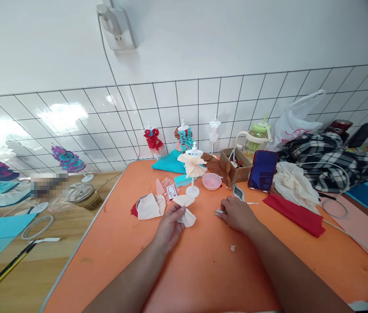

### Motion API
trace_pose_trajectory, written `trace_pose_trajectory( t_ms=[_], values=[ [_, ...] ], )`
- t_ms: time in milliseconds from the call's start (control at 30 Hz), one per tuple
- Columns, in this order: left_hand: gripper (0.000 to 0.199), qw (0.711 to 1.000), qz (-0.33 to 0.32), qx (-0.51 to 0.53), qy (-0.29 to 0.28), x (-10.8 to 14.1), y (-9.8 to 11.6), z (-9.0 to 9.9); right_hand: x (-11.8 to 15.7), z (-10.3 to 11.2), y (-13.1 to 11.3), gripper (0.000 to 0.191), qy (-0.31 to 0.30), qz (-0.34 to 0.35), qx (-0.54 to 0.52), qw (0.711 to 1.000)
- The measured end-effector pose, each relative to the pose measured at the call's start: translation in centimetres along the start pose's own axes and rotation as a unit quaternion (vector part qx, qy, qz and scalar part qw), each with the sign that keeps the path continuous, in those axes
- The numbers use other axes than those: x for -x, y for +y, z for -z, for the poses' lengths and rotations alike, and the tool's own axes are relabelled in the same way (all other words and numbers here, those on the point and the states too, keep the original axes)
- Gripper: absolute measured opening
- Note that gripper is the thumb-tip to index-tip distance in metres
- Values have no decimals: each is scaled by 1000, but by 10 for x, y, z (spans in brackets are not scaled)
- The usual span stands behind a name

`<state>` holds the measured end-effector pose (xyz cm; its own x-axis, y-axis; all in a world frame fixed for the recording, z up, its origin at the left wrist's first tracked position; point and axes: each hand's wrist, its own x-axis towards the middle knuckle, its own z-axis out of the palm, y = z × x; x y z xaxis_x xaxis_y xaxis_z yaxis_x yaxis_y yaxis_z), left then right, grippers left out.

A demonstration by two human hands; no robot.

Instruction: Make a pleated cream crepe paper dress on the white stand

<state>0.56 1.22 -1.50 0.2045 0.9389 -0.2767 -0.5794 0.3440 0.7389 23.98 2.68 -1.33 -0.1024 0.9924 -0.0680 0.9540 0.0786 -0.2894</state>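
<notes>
My left hand (170, 226) is closed on a cream paper piece (188, 217), pinched at its middle and fanned out at both ends. My right hand (235, 213) is closed on a small pointed metal tool (219, 211) and rests low over the orange table (197, 269). Just behind the hands stands a small white mannequin (192, 184) wearing a pleated cream paper piece (192, 165). Folded cream paper (151, 206) lies left of my left hand, near a small printed card (172, 191). A pink bowl (212, 181) sits right of the mannequin.
Three mannequins, one red-dressed (153, 140), stand by the wall. At the right are a cardboard box (239, 170), a phone (262, 171), a green-lidded bottle (257, 137), red paper (296, 215) and plaid cloth (321, 152). A yellow-black cutter (12, 264) lies left.
</notes>
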Motion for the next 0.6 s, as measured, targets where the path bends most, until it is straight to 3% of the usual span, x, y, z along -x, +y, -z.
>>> trace_pose_trajectory(
  t_ms=[67, 133, 233, 300, 367, 500, 600],
  values=[
    [28, 999, -1, -36, -8, 1, -1, -1, 1, 0, -6, 23, 52, 28, -60, 996],
    [34, 997, -8, -77, -19, 2, -2, -2, 3, -2, -17, 32, 60, 55, -210, 974],
    [36, 986, -16, -157, -51, 4, -6, -3, 9, -10, -39, 39, -42, 106, -457, 882],
    [36, 971, -20, -226, -71, 5, -9, -4, 13, -15, -50, 39, -87, 109, -532, 835],
    [37, 954, -33, -287, -81, 6, -12, -5, 15, -18, -56, 30, -83, 86, -538, 834],
    [35, 926, -65, -359, -94, 11, -13, -9, 15, -15, -55, 23, -50, 68, -477, 875],
    [35, 919, -86, -372, -101, 15, -12, -13, 16, -10, -53, 20, -47, 65, -495, 865]
  ],
)
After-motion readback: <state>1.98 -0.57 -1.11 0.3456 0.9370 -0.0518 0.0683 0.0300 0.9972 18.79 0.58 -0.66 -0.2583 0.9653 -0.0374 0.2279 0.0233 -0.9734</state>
